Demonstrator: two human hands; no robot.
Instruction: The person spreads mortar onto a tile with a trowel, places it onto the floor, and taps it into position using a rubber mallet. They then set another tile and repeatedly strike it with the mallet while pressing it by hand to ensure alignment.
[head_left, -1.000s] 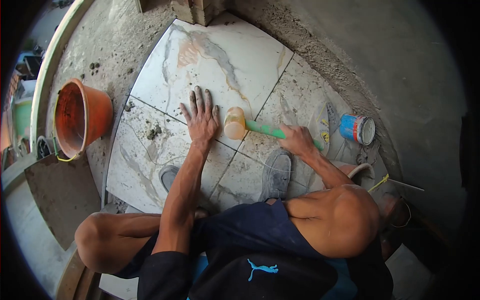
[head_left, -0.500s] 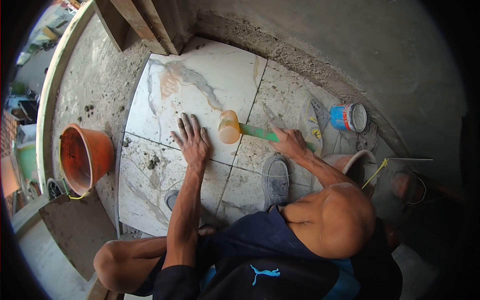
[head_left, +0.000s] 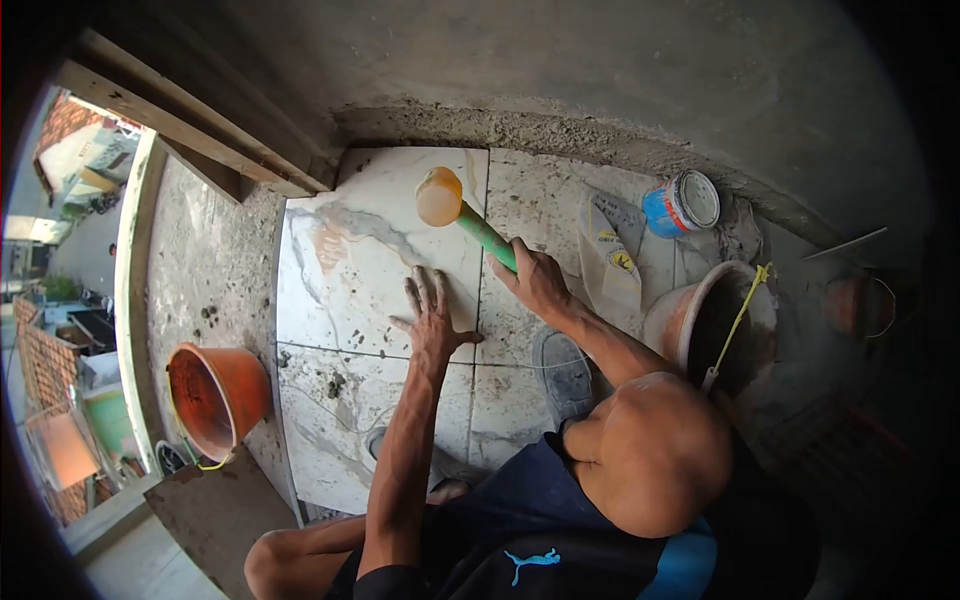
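Note:
Wrapped round the green handle of a rubber mallet [head_left: 440, 198] is my right hand [head_left: 533, 278]. The mallet's amber head is over the far part of a white marble-patterned tile [head_left: 345, 270], near its right-hand joint. My left hand [head_left: 432, 322] lies on the near right corner of that same tile, fingers spread and palm down, its thumb reaching to the joint. Bits of mortar [head_left: 335, 384] are scattered on the neighbouring tile below. A thin string runs across the nearer tiles by my shoes [head_left: 563, 372].
An orange bucket [head_left: 218, 398] tilts at the left beside a board [head_left: 215, 515]. To the right are a blue paint can [head_left: 682, 204], a printed sack piece [head_left: 612, 255] and a pale bucket [head_left: 690, 325]. A rough wall [head_left: 600, 70] bounds the far side; a ledge [head_left: 148, 280] runs left.
The mallet has moved further out over the tile, toward the wall. My left hand has shifted right with its thumb spread out. The camera view has turned as well.

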